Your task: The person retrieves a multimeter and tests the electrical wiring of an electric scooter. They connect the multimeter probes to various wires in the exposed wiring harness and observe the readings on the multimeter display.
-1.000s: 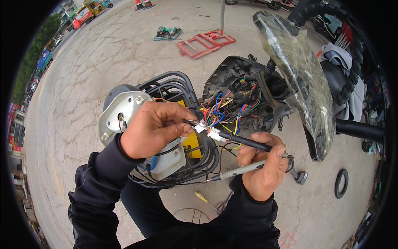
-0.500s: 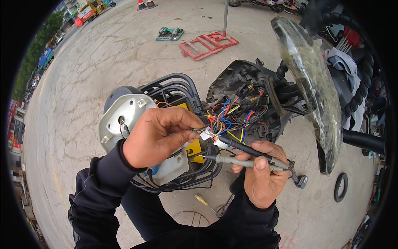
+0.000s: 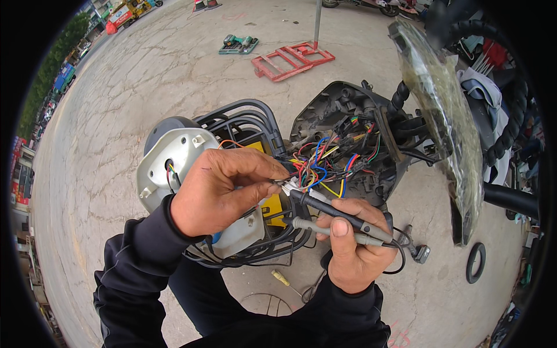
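My left hand (image 3: 217, 188) is closed, thumb and forefinger pinching thin wires at a small white connector (image 3: 288, 187). Two pen-shaped test probes lie together in my right hand (image 3: 358, 252), a black one (image 3: 331, 212) above a grey one (image 3: 307, 224). The black probe's tip reaches the connector beside my left fingertips; whether metal touches metal is too small to tell. The grey probe points left, apart from the connector. Just beyond my fingers spreads a tangle of coloured wires (image 3: 316, 165), coming from an opened black scooter body (image 3: 354, 104).
A white plastic cover (image 3: 159, 174) and a black rack (image 3: 249, 110) stand at the left. A plastic-wrapped panel (image 3: 438, 127) rises at the right. On the pavement lie a red metal frame (image 3: 290, 61), a green tool case (image 3: 238, 45), a yellow-handled screwdriver (image 3: 280, 278) and a black ring (image 3: 476, 263).
My right hand has shifted left with both probes, bringing the black probe's tip up to my left fingertips. A black lead now shows looping beside my right hand. My left hand stays nearly still.
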`<state>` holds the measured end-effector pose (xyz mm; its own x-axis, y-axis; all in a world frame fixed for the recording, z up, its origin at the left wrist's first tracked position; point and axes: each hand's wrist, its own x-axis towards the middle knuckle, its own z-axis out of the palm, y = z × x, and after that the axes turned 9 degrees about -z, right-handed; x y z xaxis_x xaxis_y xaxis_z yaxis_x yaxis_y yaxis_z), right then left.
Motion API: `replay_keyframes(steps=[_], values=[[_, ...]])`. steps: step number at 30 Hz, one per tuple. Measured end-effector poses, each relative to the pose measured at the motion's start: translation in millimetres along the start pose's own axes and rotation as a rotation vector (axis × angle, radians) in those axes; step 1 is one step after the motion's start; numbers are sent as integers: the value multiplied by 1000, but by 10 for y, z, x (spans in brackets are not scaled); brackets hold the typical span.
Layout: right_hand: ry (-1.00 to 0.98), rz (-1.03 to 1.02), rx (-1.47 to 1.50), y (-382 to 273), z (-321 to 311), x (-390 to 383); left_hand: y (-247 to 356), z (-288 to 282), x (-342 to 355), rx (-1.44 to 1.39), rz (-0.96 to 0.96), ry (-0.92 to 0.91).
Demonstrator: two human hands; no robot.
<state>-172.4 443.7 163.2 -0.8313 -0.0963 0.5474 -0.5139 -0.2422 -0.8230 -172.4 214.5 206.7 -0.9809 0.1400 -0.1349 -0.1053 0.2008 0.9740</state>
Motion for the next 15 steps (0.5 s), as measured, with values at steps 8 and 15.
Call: replay_keyframes(steps=[8, 15], values=[[28, -8, -41, 49, 83, 7, 23, -7, -21, 34, 8, 12], [29, 15, -27, 41, 63, 35, 7, 8, -15, 96, 85, 39]])
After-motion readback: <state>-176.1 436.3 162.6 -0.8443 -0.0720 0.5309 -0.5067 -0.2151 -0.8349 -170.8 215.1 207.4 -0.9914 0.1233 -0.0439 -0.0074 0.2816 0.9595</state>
